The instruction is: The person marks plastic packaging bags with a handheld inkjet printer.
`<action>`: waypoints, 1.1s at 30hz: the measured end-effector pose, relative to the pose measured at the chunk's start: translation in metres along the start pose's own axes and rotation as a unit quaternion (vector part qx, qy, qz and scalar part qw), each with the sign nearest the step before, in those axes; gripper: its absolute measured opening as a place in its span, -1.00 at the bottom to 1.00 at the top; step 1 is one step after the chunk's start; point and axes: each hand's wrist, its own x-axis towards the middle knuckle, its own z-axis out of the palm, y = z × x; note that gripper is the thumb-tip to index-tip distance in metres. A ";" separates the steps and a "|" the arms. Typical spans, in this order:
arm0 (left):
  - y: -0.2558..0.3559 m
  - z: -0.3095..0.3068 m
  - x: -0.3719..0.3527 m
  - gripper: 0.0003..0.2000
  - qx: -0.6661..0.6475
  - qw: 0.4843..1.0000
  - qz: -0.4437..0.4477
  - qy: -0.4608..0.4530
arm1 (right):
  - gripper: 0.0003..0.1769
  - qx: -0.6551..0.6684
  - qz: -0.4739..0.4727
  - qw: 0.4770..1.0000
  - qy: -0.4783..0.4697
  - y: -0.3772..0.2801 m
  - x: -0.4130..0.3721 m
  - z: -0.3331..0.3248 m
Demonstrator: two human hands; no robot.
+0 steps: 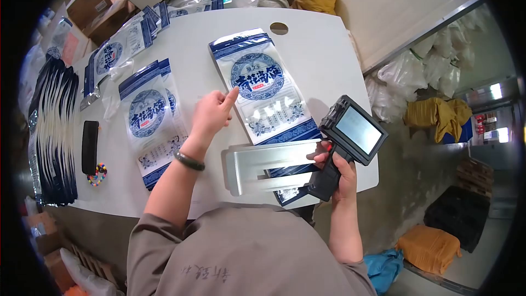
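My right hand [341, 171] grips the black handle of a handheld printer [350, 134] with a grey screen, held over the near end of a blue-and-white printed pouch [262, 89] lying on the white table [323, 60]. A slotted metal guide plate [269, 165] lies across that pouch's near end, right by the printer. My left hand [212, 112] hovers at the pouch's left edge, index finger stretched out and touching it. A dark bracelet sits on that wrist.
More pouches [148, 115] lie left of my hand, and others [118, 49] overlap further back. A fanned stack of dark bags [55, 131] fills the left edge. A black phone [90, 147] and a beaded bracelet [97, 175] lie nearby. Boxes and sacks surround the table.
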 end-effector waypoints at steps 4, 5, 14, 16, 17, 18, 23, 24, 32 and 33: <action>-0.013 0.013 0.015 -0.60 0.026 0.999 0.041 0.010 | -0.56 -0.014 0.011 1.000 -0.007 -0.006 0.000 0.004; -0.014 0.014 0.016 -0.61 0.017 0.998 0.056 0.021 | -0.56 -0.016 0.006 1.000 -0.008 -0.005 0.001 0.004; 0.004 0.011 -0.014 -0.79 0.010 0.971 0.183 0.155 | -0.58 -0.012 0.024 1.000 -0.004 -0.008 0.004 0.000; -0.001 0.003 -0.015 -0.84 -0.065 0.973 0.158 0.153 | -0.58 -0.033 0.023 0.999 -0.006 -0.007 0.004 -0.002; -0.009 -0.006 -0.016 -0.84 -0.102 0.967 0.169 0.161 | -0.57 -0.008 0.028 1.000 0.004 -0.004 0.006 -0.003; -0.020 -0.019 -0.018 -0.84 -0.137 0.959 0.181 0.168 | -0.57 -0.013 0.029 0.999 0.000 -0.003 0.007 -0.004; -0.087 -0.134 -0.055 -0.78 -0.179 0.962 0.060 0.199 | -0.58 -0.002 0.020 1.000 -0.020 -0.002 0.007 -0.007; -0.105 -0.149 -0.059 -0.79 -0.216 0.951 0.037 0.217 | -0.59 -0.002 0.025 1.000 -0.016 -0.002 0.007 -0.008; -0.144 -0.187 -0.082 -0.66 0.223 0.914 -0.064 0.332 | -0.56 -0.006 0.026 0.999 -0.032 -0.001 0.008 -0.011; -0.126 -0.177 -0.085 -0.65 0.316 0.876 -0.055 0.359 | -0.54 -0.011 0.023 0.999 -0.035 0.000 0.007 -0.012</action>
